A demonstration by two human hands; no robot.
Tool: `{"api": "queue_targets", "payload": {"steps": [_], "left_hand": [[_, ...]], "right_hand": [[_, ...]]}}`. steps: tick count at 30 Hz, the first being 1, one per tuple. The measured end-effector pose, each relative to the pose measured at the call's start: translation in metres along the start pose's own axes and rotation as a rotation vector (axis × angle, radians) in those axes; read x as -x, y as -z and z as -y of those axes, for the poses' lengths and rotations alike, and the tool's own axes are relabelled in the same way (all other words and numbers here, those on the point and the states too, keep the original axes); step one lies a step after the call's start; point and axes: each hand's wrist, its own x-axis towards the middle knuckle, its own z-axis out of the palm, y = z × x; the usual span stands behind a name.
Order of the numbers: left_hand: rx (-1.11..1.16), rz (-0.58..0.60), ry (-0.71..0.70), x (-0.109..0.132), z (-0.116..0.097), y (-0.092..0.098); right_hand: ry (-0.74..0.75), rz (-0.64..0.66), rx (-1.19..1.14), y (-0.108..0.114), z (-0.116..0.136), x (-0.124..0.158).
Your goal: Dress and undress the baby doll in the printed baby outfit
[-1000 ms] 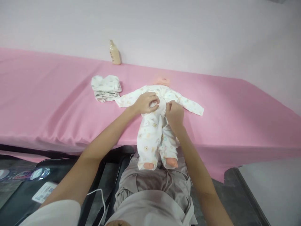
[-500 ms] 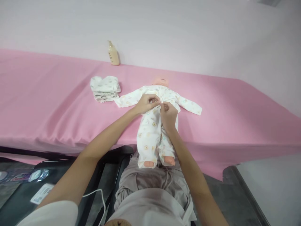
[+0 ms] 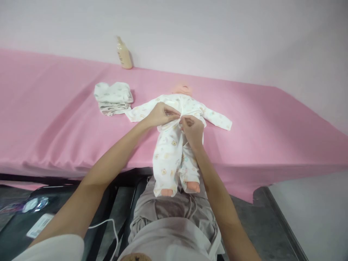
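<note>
A baby doll (image 3: 182, 88) lies on its back, dressed in a white printed top (image 3: 195, 105) and matching trousers (image 3: 168, 150). Its feet hang over the table's front edge. My left hand (image 3: 162, 114) pinches the front of the top at the waist, thumb against fingers. Right beside it, my right hand (image 3: 192, 129) is closed on the same cloth, fingers curled. The bit of cloth between my fingertips is too small to make out, so a tie or fastener cannot be told apart.
A pink cloth (image 3: 258, 123) covers the table against the wall. Left of the doll is a folded printed cloth stack (image 3: 114, 98); behind it stands a cream pump bottle (image 3: 124, 56). A black chair (image 3: 54, 203) at lower left holds a plastic bottle (image 3: 34, 205) and a white cable.
My left hand has straightened its fingers slightly while still pinching at the waist. The whole view has shifted a little; the doll stays in place.
</note>
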Motion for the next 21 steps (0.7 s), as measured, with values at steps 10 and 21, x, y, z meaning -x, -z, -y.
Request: {"api": "queue_targets", "payload": {"steps": [10,21], "left_hand": [[-0.100,-0.070,0.048,0.006,-0.013,-0.005],[-0.215,-0.216,0.149,0.014,-0.023,-0.021]], "right_hand": [[-0.209,0.073,-0.140,0.004,0.000,-0.004],[-0.198,0.066,0.028,-0.003,0.001,-0.005]]}}
